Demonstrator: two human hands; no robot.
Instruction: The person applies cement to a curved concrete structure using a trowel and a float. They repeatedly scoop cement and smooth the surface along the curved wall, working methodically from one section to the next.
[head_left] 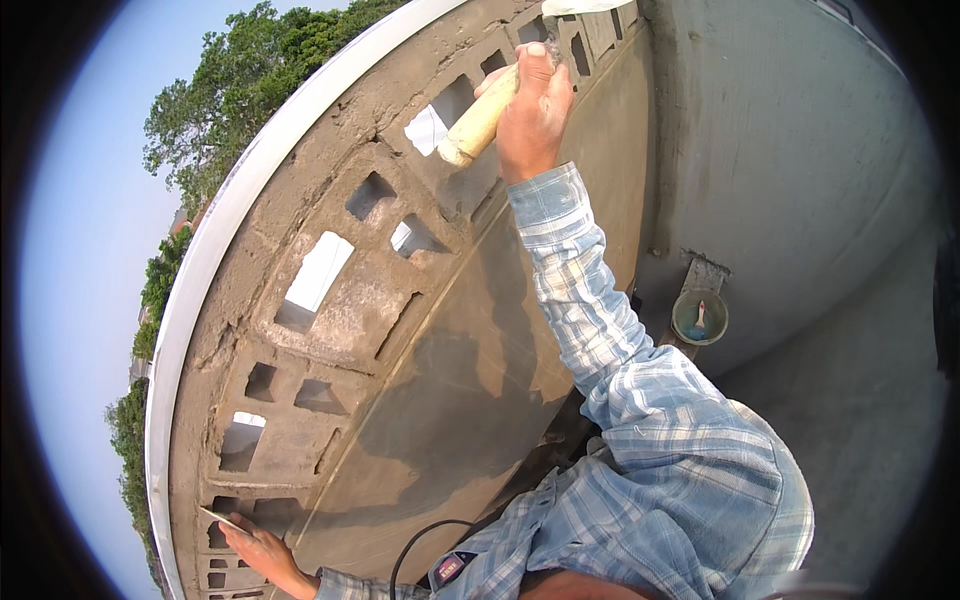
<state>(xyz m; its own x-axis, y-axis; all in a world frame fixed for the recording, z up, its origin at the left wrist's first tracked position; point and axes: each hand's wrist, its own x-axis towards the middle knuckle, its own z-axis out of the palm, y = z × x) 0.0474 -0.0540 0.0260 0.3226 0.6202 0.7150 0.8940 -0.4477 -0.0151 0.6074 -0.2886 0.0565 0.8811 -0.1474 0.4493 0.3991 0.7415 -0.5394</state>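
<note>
High up in the view, my right hand (535,115) is closed around the thick pale wooden handle (482,118) of a tool. A bit of grey, crusted shank shows by the thumb, but the working end is hidden. That hand is held in front of the upper end of a wall of grey-brown openwork blocks (345,290). Down at the lower left, my left hand (258,552) grips a thin flat plate (222,518), seen nearly edge-on. It is close to the lowest visible blocks, and whether it touches them I cannot tell.
Smooth plaster (430,400) borders the blocks, with my shadow on it. A white edge strip (215,240) lines the wall's far side. To the right, a bucket (700,317) with a brush inside stands near a grey wall (780,170). A dark cable (410,545) loops by my body.
</note>
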